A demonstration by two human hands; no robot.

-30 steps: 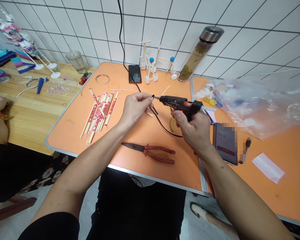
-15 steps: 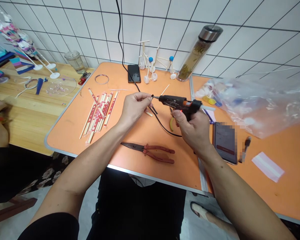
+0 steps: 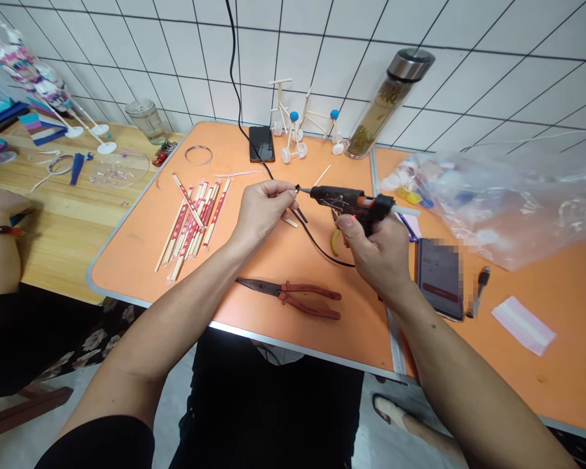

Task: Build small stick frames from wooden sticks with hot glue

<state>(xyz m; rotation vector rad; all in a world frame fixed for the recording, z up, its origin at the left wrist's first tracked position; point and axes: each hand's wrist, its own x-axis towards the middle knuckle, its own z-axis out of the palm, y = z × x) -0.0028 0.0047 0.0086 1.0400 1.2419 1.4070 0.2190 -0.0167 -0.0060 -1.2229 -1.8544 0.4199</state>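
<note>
My right hand (image 3: 378, 251) is wrapped round the grip of a black hot glue gun (image 3: 339, 197), with a white glue stick (image 3: 407, 210) poking out of its back. The gun's nozzle points left and meets the fingertips of my left hand (image 3: 268, 205). That hand is closed in a pinch; what it pinches is too small and covered to name, though a tiny dark bit shows at the tip. Below the hands lie long-nose pliers (image 3: 307, 296) with red handles. Wrapped chopsticks (image 3: 195, 221) lie in a bunch left of my left hand.
Stick models with white wheels (image 3: 297, 130), a black phone (image 3: 262, 143) and a tea bottle (image 3: 388, 107) stand or lie at the back. A black cord (image 3: 317, 244) runs beneath the gun. Right are a plastic bag (image 3: 508, 208) and another phone (image 3: 438, 277). A co-worker's arm (image 3: 0, 241) is far left.
Both my hands and the glue gun stay where they were. At far left, the co-worker's arm and its beaded bracelet have moved further into view.
</note>
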